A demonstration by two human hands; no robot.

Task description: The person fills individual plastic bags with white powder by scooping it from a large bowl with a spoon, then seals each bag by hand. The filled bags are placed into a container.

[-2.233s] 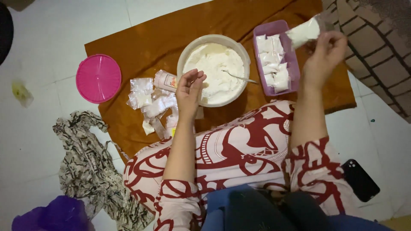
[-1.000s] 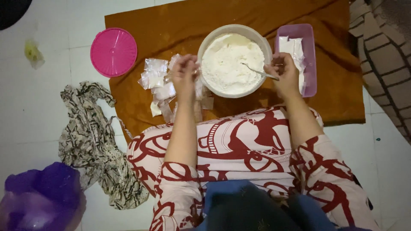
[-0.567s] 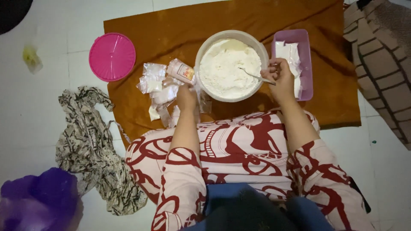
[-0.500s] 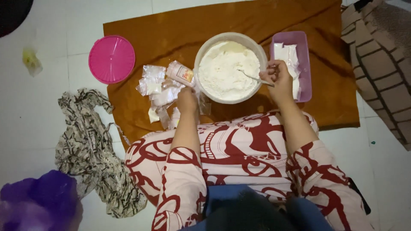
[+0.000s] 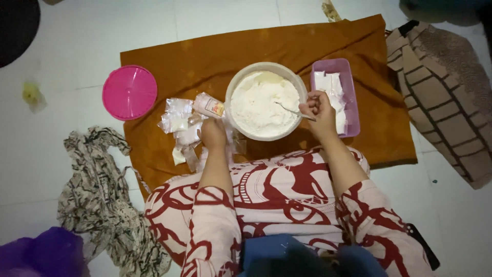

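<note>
White tiled floor, orange cloth (image 5: pixel 215 56) spread on it, carrying a round bowl of white powder (image 5: pixel 264 102). Right hand (image 5: pixel 319 110) grips a spoon (image 5: pixel 292 110), tip buried in powder. Left hand (image 5: pixel 212 132) closed among clear packets (image 5: pixel 179 123), its hold indistinct; purple tray (image 5: pixel 351 87) partly obscured.

Matt orange cloth (image 5: pixel 215 56), glossy pink plastic lid (image 5: pixel 129 92) — thin metal spoon (image 5: pixel 289 109), powdery flour (image 5: pixel 264 102)

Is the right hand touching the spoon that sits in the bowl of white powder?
Touching. The head view shows the right hand pinched around the end of the spoon handle, with the spoon's other end lying in the white powder in the bowl.
</note>
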